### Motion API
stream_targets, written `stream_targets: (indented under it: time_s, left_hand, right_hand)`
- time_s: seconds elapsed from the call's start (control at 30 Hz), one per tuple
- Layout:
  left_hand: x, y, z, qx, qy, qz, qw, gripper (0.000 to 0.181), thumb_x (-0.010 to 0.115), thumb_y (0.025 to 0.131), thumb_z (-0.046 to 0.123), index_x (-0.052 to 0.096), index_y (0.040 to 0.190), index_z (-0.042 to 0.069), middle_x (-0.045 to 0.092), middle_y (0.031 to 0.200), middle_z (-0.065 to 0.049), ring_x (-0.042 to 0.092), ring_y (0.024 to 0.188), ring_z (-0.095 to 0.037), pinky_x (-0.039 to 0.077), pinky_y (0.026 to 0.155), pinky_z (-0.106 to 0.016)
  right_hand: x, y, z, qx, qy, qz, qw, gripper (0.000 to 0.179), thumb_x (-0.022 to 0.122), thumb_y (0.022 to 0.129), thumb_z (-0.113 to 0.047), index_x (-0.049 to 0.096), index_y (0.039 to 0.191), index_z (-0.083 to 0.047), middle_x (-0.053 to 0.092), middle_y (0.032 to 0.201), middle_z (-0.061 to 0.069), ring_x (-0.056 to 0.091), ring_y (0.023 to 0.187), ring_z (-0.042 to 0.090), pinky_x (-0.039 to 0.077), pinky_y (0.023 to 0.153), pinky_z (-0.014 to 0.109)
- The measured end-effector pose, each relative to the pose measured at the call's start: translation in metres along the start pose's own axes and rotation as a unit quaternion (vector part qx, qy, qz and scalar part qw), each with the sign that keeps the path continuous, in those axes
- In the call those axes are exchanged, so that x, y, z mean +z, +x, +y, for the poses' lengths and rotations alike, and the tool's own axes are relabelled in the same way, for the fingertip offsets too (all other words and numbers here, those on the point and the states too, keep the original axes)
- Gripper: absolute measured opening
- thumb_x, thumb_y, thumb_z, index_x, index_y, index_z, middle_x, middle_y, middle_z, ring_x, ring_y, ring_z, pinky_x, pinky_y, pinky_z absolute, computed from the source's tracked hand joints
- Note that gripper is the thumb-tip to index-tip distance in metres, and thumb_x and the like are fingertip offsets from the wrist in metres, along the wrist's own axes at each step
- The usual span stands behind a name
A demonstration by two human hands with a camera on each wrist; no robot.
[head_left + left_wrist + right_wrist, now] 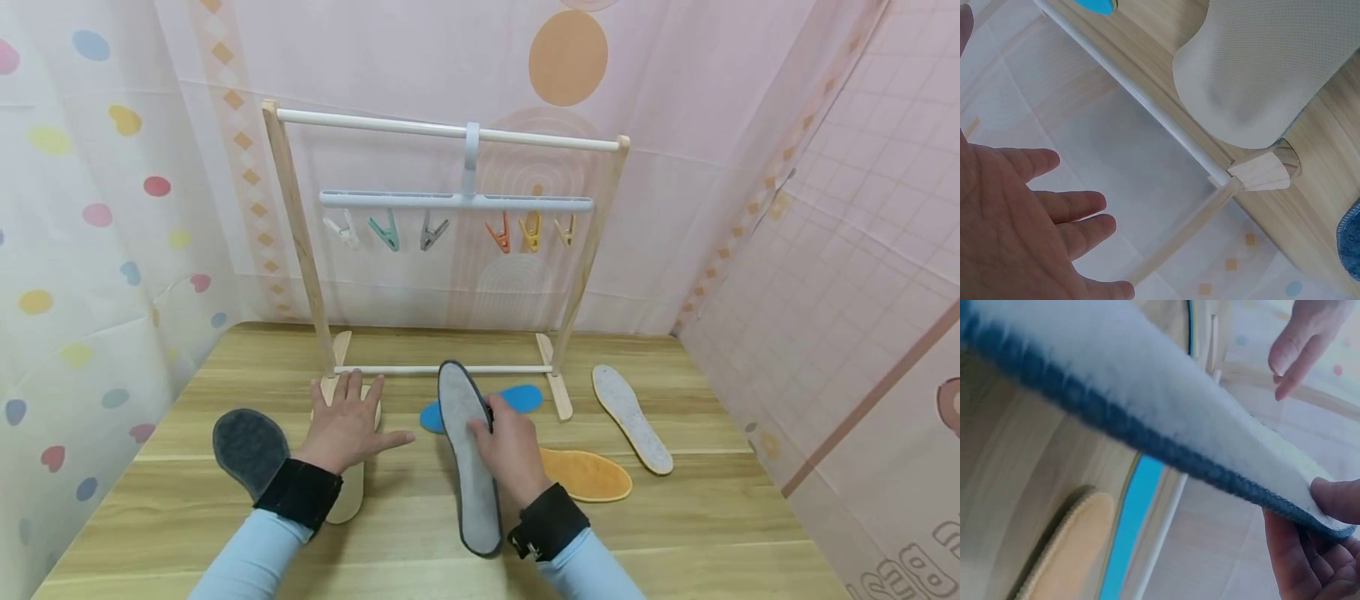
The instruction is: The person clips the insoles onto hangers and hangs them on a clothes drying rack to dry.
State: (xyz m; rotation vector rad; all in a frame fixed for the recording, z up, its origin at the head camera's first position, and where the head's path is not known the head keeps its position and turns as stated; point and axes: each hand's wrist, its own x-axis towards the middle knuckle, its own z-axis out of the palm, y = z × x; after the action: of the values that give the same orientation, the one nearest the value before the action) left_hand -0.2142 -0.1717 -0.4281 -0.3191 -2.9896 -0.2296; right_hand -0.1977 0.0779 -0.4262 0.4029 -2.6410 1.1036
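A grey insole with a dark stitched edge is pinched at its side by my right hand, thumb on top and fingers beneath, as the right wrist view shows. It stands raised over the table, partly covering a blue insole. My left hand has its fingers spread and holds nothing. In the head view it overlaps a beige insole on the table; the left wrist view shows the palm apart from that insole. To the left lies a dark fuzzy insole, partly behind my wrist.
An orange insole and a light grey one lie at the right. Behind stands a wooden rack with a white top bar. A light blue hanger hangs from it with several coloured clips, among them a green clip.
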Motion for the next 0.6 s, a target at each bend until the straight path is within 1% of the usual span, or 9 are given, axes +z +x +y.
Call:
stream_targets:
  time_s: [0.1, 0.2, 0.37, 0.6]
  left_hand:
    - [0.000, 0.000, -0.001, -0.003, -0.002, -0.002, 1.0000, 0.107, 0.064, 0.077, 0.074, 0.039, 0.149, -0.001, 0.029, 0.149, -0.038, 0.025, 0.139, -0.054, 0.006, 0.103, -0.078]
    - [-0.001, 0.000, -0.002, -0.005, 0.001, -0.002, 1.0000, 0.107, 0.064, 0.077, 0.075, 0.039, 0.149, 0.000, 0.030, 0.149, -0.038, 0.025, 0.139, -0.054, 0.007, 0.103, -0.078]
    - [-0.002, 0.000, -0.003, -0.003, 0.003, 0.000, 1.0000, 0.106, 0.064, 0.078, 0.074, 0.039, 0.149, -0.001, 0.030, 0.148, -0.038, 0.026, 0.138, -0.054, 0.008, 0.103, -0.078]
    - [-0.008, 0.004, -0.004, 0.000, -0.013, 0.003, 0.9999, 0.102, 0.064, 0.081, 0.070, 0.038, 0.149, -0.003, 0.030, 0.148, -0.039, 0.025, 0.138, -0.054, 0.009, 0.104, -0.076]
  right_hand:
    - [-0.003, 0.001, -0.002, -0.009, -0.003, 0.007, 0.9999, 0.023, 0.068, 0.095, -0.015, 0.064, 0.112, 0.000, 0.067, 0.090, 0.008, 0.059, 0.072, 0.014, 0.048, 0.058, 0.027]
    - [-0.005, 0.002, -0.004, -0.021, -0.003, 0.013, 0.9997, 0.021, 0.068, 0.095, -0.015, 0.065, 0.110, -0.001, 0.067, 0.089, 0.007, 0.059, 0.070, 0.013, 0.048, 0.057, 0.026]
    - [-0.009, 0.002, -0.008, -0.039, 0.014, 0.027, 0.9988, 0.017, 0.069, 0.095, -0.015, 0.067, 0.107, -0.002, 0.068, 0.087, 0.006, 0.061, 0.070, 0.011, 0.049, 0.057, 0.025]
    - [-0.018, 0.003, -0.009, -0.043, 0.024, 0.034, 0.9982, 0.014, 0.066, 0.097, -0.016, 0.067, 0.103, -0.004, 0.066, 0.082, 0.003, 0.055, 0.063, 0.009, 0.045, 0.052, 0.024]
